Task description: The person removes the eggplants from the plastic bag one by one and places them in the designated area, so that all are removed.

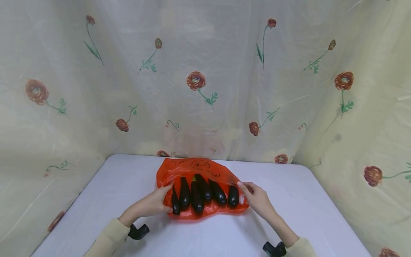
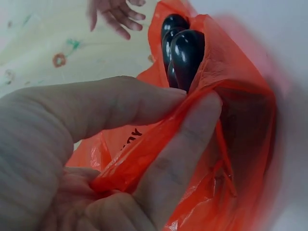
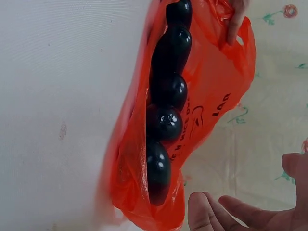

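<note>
An orange plastic bag [image 1: 200,165] with dark print lies on the table, its mouth towards me. Several glossy dark eggplants [image 1: 197,198] sit in it side by side, one showing a green stem end. At the bag's left side my left hand [image 1: 154,203] pinches the film; the left wrist view shows thumb and index finger closed on the bag's edge [image 2: 240,67]. My right hand [image 1: 258,200] is at the bag's right edge. In the right wrist view that hand [image 3: 255,214] has its fingers extended, a little apart from the bag [image 3: 207,82].
The white table [image 1: 128,182] has rounded far corners. A flower-printed curtain [image 1: 224,71] hangs behind it and along both sides. Black devices [image 1: 138,232] are strapped at both wrists, below the pale sleeves [image 1: 110,232].
</note>
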A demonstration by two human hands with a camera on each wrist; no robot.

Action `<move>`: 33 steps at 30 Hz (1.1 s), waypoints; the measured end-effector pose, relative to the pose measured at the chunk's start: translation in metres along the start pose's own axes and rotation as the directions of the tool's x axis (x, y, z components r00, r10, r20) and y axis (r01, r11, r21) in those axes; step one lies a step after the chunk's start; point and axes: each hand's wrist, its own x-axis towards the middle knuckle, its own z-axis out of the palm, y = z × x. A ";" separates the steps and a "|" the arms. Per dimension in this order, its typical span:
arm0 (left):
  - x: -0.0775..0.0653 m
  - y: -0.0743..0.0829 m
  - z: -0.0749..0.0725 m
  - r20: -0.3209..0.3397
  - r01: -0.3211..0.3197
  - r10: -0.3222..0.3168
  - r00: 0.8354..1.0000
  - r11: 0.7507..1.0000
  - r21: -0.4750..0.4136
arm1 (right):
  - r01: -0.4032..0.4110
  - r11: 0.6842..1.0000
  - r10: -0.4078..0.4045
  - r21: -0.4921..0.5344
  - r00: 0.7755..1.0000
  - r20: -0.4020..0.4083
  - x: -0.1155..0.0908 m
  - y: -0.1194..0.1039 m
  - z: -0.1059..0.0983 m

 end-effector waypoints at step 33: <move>0.000 0.001 0.009 0.034 -0.082 0.081 0.996 0.996 0.047 | 0.006 1.000 -0.005 0.009 0.997 -0.078 0.002 0.013 0.029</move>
